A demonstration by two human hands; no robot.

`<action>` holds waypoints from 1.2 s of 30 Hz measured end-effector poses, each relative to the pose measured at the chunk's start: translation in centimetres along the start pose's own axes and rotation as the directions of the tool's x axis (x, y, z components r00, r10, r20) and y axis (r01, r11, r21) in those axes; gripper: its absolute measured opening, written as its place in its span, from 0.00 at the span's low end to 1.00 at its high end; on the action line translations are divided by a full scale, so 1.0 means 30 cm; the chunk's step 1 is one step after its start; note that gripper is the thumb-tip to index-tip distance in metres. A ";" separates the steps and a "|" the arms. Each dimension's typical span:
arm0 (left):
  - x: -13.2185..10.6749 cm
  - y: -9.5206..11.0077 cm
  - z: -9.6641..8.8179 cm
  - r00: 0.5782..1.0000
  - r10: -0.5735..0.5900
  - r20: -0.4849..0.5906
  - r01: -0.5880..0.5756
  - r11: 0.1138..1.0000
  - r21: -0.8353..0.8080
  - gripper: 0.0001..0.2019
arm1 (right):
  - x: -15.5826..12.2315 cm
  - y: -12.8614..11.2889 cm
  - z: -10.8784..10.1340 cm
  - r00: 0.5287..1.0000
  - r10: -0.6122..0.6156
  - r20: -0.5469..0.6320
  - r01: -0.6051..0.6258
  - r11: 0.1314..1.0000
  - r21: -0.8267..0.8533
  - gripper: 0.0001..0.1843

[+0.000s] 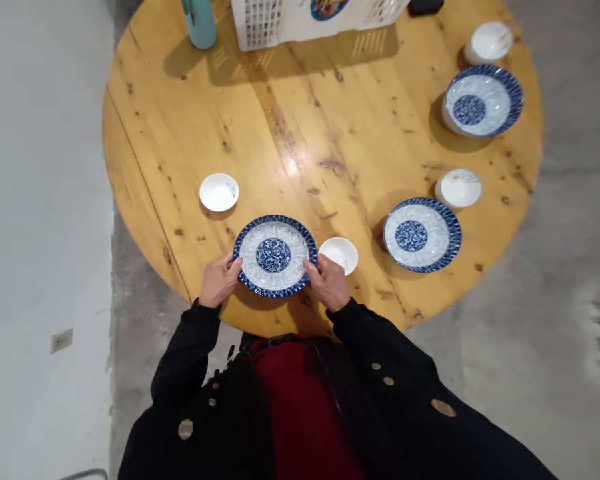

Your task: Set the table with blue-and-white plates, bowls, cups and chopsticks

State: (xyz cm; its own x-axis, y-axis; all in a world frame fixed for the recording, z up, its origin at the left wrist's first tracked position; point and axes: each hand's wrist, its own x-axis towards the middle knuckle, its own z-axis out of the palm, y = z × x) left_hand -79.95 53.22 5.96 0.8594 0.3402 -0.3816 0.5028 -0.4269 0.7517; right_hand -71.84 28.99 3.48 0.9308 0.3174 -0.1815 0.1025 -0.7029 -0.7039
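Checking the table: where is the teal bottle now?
In the head view, the teal bottle stands at the far edge of the table, just left of the white basket.

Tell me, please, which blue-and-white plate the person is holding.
The blue-rimmed plate nearest the person, gripped by the left hand and right hand; the middle plate and far plate rest untouched to the right.

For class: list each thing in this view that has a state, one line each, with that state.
Left hand: gripping plate rim
Right hand: gripping plate rim
Blue-and-white plate: held between both hands
Small white dish: upright, empty
Teal bottle: standing
White plastic basket: standing, partly out of view
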 end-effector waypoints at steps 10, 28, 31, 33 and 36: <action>0.095 0.015 -0.029 0.995 -0.064 0.076 0.008 0.810 0.586 0.18 | -0.013 -0.010 0.050 0.994 0.094 0.050 -0.076 0.956 -0.284 0.32; 0.159 0.010 -0.030 0.998 -0.026 0.065 -0.013 0.844 0.535 0.16 | -0.018 -0.004 0.066 0.936 0.306 0.172 -0.312 0.950 0.006 0.20; 0.191 -0.013 -0.012 0.989 0.039 0.141 -0.093 0.913 0.398 0.14 | -0.018 -0.023 0.104 0.854 0.417 0.311 -0.518 0.730 0.446 0.11; 0.207 -0.022 -0.002 0.989 0.084 0.121 -0.122 0.925 0.359 0.14 | -0.012 -0.038 0.129 0.840 0.444 0.311 -0.538 0.606 0.586 0.07; 0.202 -0.015 -0.002 0.991 0.121 0.048 -0.131 0.914 0.384 0.13 | -0.014 -0.050 0.143 0.862 0.426 0.275 -0.499 0.614 0.611 0.02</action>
State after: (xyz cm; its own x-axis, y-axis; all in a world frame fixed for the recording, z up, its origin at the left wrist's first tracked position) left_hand -74.99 55.53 3.34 0.9176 0.2453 -0.3129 0.3830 -0.7566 0.5300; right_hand -73.87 32.63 1.66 0.7493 0.1489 -0.6453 -0.6160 -0.2012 -0.7616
